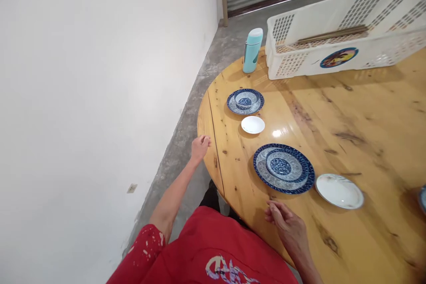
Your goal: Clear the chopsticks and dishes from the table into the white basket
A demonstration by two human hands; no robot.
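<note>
Looking down over the wooden tabletop [382,151], we've got our two hands well apart. Our L hand [200,145] is nr the tabletop's edge, just L of frame ctr, fingers curled in; can't tell if the tips meet or if it touches the wood. Our R hand [286,222], lower ctr-right, has thumb & fingers drawn close, just below the big blue-and-white plate [262,166]; can't tell if thumb & index touch.

That plate sits R of ctr w/ a patterned bowl [280,166] on it. Just beside it, lower right, we see a white dish [339,191] w/ faint grey marks; can't tell if they touch. Nr upper ctr, a second blue-and-white plate [250,112] carries a matching bowl [245,100], w/ a white saucer [253,124] btwn the 2 plates.

Up top, a light-blue bottle [253,51] w/ a white lid stands upright just L of a white plastic crate [296,64], upper right; thin brown sticks [333,34] lie inside. Our red shirt [199,248] fills bottom ctr.
</note>
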